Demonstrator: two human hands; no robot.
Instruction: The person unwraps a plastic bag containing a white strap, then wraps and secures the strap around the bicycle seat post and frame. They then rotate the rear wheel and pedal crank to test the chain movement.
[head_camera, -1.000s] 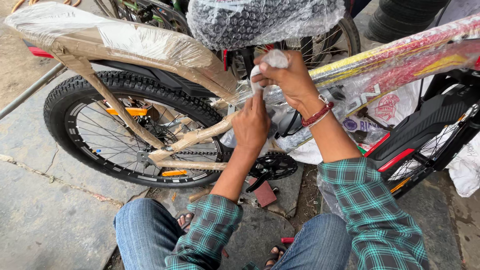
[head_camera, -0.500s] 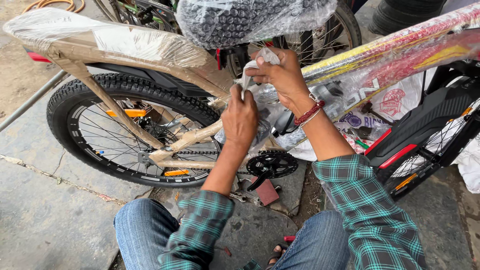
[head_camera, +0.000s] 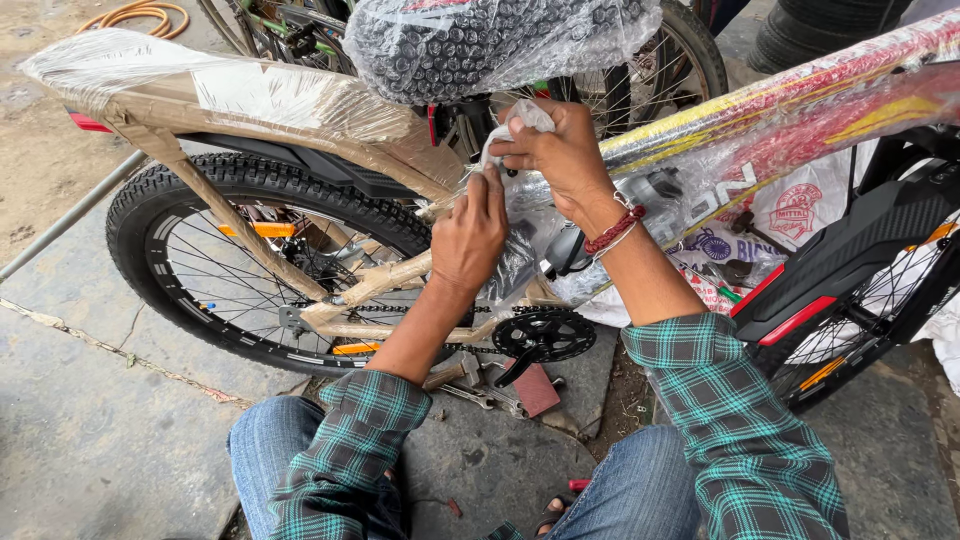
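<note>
A new bicycle stands before me, its frame (head_camera: 330, 110) bound in brown paper and clear plastic wrap. The saddle (head_camera: 480, 40) above is covered in bubble wrap. My right hand (head_camera: 560, 155) pinches a strip of clear wrap (head_camera: 525, 115) just under the saddle, by the seat post. My left hand (head_camera: 470, 235) presses on the wrap lower on the seat tube, fingers closed on the plastic. Below them sit the black chainring and crank (head_camera: 540, 335), and the rear wheel (head_camera: 250, 260) is to the left.
A second bike's black mudguard with red reflector (head_camera: 830, 270) stands at right, before white printed bags (head_camera: 800, 210). A wrench (head_camera: 480, 395) and a red block (head_camera: 535, 390) lie on the stone ground by my knees. A metal rod (head_camera: 60, 225) runs at left; an orange hose (head_camera: 135, 15) lies top left.
My left hand has slid up the seat tube toward the right hand. The right hand keeps its hold on the wrap near the saddle.
</note>
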